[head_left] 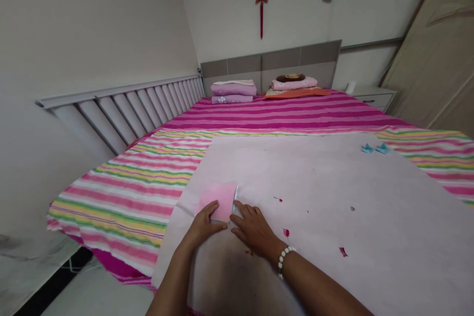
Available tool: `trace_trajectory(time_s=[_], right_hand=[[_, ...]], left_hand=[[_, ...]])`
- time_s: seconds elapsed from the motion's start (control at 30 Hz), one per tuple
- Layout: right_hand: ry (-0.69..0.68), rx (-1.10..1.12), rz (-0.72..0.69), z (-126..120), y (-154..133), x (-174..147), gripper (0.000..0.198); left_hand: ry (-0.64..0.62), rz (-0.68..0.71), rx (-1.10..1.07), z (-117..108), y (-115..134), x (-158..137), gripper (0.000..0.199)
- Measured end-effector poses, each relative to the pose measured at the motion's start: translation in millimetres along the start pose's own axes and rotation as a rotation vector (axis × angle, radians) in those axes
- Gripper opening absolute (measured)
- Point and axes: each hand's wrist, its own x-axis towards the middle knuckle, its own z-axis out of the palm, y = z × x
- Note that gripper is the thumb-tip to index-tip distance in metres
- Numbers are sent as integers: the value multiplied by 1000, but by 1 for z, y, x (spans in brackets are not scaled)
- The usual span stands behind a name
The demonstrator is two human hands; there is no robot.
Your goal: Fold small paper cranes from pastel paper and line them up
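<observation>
**A:** A bedroom: a wide bed under a pink striped sheet, with a pale pink sheet spread flat over its near half as the work surface. Where's the paper?

**B:** The pink paper square lies on the pale sheet close to its left edge, towards the near end of the bed. Both hands are on its near edge. The left hand rests on the near left corner with its fingers together, pressing flat. The right hand, a white bead bracelet at its wrist, has its fingers spread slightly at the near right corner, where a thin white edge shows.

**A:** So nothing is gripped?

**B:** No, both hands press rather than clamp. It looks like a fold or crease being set. To do it well, I'd pin one corner with the left hand and run the right fingertips along the edge in one firm pass; the bed is soft, so press evenly or the crease will wander.

**A:** Anything else nearby?

**B:** Small red paper scraps lie just right of the hands, and two blue folded pieces sit well apart, near the right edge.
</observation>
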Motion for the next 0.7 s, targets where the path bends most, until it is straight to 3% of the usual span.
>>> trace_trajectory(time_s=[0.5, 0.7], right_hand=[[-11, 56, 72, 5, -6, 12, 45], [-40, 141, 91, 4, -4, 9, 55]], left_hand=[[89, -1, -16, 8, 2, 1, 69], [206, -24, -127, 11, 9, 1, 37]])
